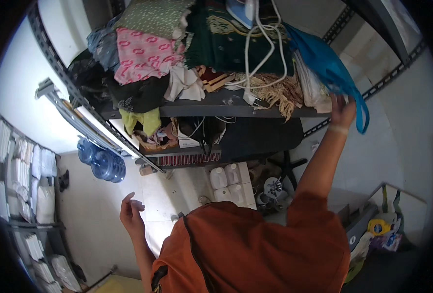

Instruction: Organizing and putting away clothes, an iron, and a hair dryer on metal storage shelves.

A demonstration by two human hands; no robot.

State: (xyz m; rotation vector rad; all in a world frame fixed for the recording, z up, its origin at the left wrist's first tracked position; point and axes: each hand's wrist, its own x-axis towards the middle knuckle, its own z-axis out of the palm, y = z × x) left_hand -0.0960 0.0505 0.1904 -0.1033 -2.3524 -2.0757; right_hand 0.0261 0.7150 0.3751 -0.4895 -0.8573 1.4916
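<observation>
My right hand is raised to the right end of the upper shelf. It grips the lower end of a blue fabric bag, and a strap loop hangs beside the wrist. Part of the fingers is hidden by the fabric. Close to these fingers stand white plastic-wrapped items. My left hand hangs in the air at the left of my body, fingers loosely bent and apart, with nothing in it. A dark green fringed textile lies beside the bag, bearing a clothes iron with a looped white cord.
Pink patterned cloth and other fabrics are heaped on the shelf's left. Slotted metal posts frame it. Below are white jugs, a dark chair base and blue water bottles. Another rack stands left.
</observation>
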